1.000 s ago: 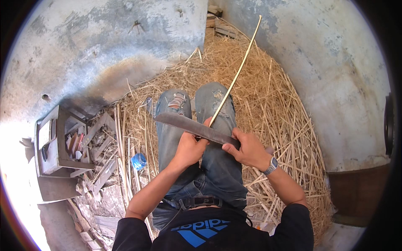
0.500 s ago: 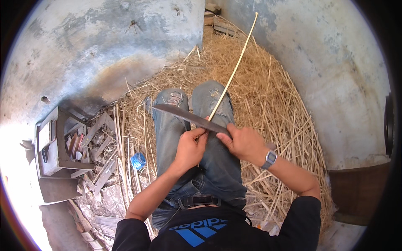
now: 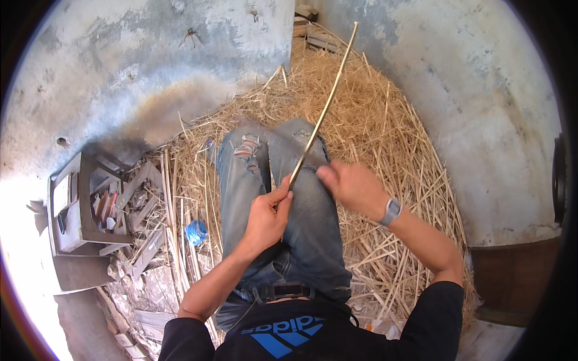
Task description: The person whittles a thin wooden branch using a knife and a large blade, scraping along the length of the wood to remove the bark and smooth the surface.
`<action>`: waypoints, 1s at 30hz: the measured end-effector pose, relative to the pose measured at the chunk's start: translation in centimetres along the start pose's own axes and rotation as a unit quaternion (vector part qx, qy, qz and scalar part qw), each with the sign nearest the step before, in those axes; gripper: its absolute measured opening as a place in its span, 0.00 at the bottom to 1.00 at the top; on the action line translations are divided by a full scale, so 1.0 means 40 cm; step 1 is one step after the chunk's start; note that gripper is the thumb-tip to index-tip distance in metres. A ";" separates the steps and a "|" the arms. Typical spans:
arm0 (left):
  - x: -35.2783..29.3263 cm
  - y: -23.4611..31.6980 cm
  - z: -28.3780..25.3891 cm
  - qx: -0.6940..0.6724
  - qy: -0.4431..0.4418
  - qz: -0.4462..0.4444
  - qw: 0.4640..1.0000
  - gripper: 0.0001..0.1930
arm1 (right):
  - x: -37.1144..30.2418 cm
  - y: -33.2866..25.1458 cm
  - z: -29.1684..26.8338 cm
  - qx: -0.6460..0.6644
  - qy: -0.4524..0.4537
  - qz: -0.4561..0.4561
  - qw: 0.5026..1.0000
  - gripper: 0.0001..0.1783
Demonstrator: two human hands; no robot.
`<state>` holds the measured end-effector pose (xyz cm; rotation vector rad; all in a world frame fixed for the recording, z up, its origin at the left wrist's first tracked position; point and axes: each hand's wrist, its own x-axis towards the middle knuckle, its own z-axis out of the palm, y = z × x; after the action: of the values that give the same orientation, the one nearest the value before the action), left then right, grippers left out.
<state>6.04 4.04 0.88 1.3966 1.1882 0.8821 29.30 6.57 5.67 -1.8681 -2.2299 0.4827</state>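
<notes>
A long, thin, pale strip [image 3: 328,102], which looks like split bamboo or cane, slants up and away over my right knee. My left hand [image 3: 267,218] pinches its near end between thumb and fingers, above my lap. To the right, my right hand [image 3: 356,191] is closed round the handle of a knife, which the fingers hide. The long knife blade [image 3: 284,139] is smeared by motion and shows only as a faint dark streak across my knees, passing by the strip. Whether blade and strip touch, I cannot tell.
Straw-like shavings and strips [image 3: 397,180] cover the floor ahead and right. A wooden box-like frame [image 3: 87,210] with scraps stands left, near a blue roll [image 3: 195,231] and long strips [image 3: 174,222]. Grey walls [image 3: 211,54] close in at the far side and right.
The knife has swung up and away from me, off the strip's near end, and is now blurred. My right hand moved slightly right. The strip's far tip has shifted left.
</notes>
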 end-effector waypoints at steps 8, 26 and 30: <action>-0.008 -0.004 -0.005 0.015 0.027 0.057 0.998 0.18 | 0.049 0.026 -0.045 0.003 0.026 0.029 0.999 0.37; -0.069 -0.008 -0.061 0.161 0.034 0.121 0.979 0.19 | 0.026 0.064 -0.052 -0.024 0.008 0.007 1.000 0.39; -0.064 -0.019 -0.068 0.211 0.038 0.141 0.967 0.20 | -0.008 0.013 -0.023 -0.070 -0.033 0.020 0.997 0.38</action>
<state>2.72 2.21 0.86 1.9279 1.3064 0.9163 30.14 6.46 6.36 -1.9948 -2.3278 0.4097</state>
